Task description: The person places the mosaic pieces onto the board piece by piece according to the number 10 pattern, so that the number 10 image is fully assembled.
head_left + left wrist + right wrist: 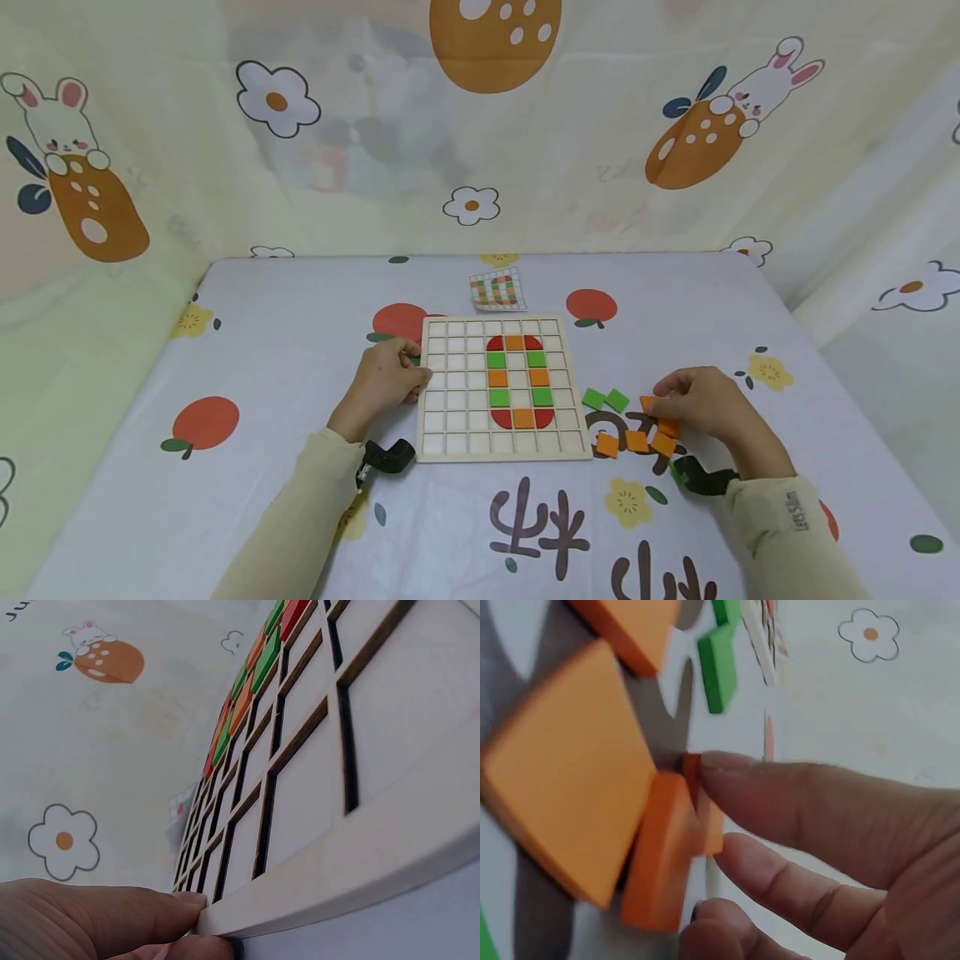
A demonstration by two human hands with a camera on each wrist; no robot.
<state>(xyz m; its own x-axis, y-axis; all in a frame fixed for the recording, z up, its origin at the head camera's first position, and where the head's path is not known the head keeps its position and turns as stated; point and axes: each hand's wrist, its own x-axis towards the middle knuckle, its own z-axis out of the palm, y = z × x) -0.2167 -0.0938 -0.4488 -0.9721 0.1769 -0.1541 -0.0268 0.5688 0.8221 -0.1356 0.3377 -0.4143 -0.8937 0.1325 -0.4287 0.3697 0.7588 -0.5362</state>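
A square wooden grid board (504,457) lies on the table, with red rounded corner tiles (501,419), green tiles and orange tiles set in a ring on its right half. My left hand (386,375) pinches the board's left edge; in the left wrist view the thumb (150,911) lies over the rim. Right of the board, my right hand (701,404) holds an orange tile (711,825) between thumb and finger. Other loose orange tiles (637,442) lie just below and beside that hand, one leaning close to the held tile in the right wrist view.
Two loose green tiles (606,400) lie between the board and the right hand. Behind the board stands a small patterned card (497,290) with a coloured grid. A printed white cloth (300,500) covers the table, and a printed curtain (360,167) hangs behind.
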